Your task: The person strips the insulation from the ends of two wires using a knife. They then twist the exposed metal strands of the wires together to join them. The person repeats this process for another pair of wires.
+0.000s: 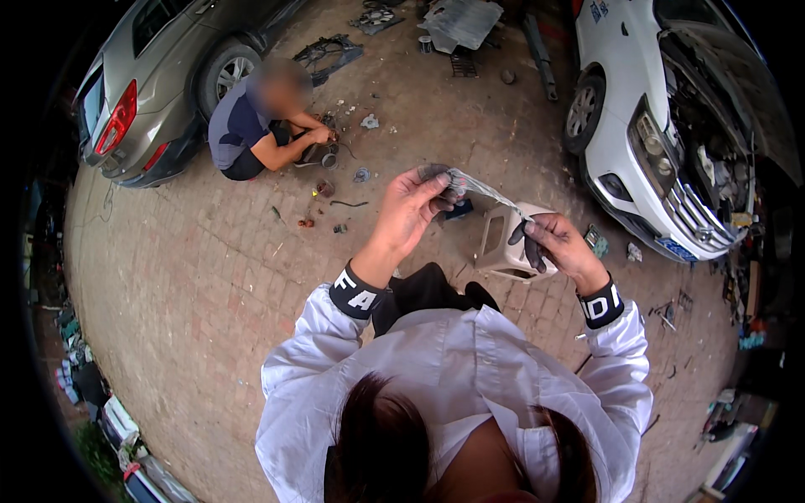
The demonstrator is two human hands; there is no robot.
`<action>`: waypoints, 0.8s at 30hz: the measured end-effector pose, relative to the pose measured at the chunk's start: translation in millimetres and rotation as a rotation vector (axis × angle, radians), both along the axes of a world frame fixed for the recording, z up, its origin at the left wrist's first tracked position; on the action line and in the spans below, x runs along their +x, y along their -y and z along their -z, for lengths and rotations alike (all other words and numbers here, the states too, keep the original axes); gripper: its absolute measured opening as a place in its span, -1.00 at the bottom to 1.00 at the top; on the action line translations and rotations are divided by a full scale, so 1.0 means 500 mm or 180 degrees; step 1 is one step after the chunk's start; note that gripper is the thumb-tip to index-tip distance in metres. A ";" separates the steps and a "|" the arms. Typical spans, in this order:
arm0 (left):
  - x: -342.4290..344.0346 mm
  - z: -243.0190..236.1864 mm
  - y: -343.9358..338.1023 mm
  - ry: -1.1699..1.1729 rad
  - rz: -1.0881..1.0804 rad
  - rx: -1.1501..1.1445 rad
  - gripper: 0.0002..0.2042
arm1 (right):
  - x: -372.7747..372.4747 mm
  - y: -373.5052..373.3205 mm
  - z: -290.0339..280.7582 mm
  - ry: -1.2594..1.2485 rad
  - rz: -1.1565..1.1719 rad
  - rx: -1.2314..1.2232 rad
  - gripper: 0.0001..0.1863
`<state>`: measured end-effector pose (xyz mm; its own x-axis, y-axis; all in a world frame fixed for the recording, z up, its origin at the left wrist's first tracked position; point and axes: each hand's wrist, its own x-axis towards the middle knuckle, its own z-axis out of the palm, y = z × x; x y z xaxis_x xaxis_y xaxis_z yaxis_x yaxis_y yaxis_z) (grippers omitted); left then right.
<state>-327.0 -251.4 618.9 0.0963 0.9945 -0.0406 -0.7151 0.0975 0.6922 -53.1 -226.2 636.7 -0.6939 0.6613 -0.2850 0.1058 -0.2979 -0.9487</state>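
Between my hands stretches a thin, crumpled whitish-grey strip (485,189); it looks like plastic film, though its exact kind is unclear. Its wider left end is pinched in the fingers of my left hand (404,210). The narrow, twisted right end runs into the closed fingers of my right hand (568,247), which sits a little lower. Dark grime covers the fingertips of both hands. Below and behind the strip stands a beige plastic stool (496,243), partly covered by my right hand.
A person (243,126) squats at the left, handling parts beside a grey-brown car (180,71). On the right stands a white car (625,134) with its engine bay exposed. Small parts and a grey panel (461,23) lie on the brick floor (193,277).
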 end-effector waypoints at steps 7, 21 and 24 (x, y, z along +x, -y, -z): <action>0.003 0.002 -0.004 -0.0029 -0.0058 -0.0325 -0.88 | -0.014 0.003 -0.020 0.0160 0.0205 0.0277 -0.64; 0.050 -0.008 -0.001 -0.0225 -0.0837 0.0110 -0.82 | -0.059 0.007 -0.057 0.0561 0.0600 0.0717 -0.65; 0.046 -0.002 -0.005 -0.0156 -0.0938 0.0080 -0.83 | -0.066 0.006 -0.060 0.0612 0.0525 0.0816 -0.66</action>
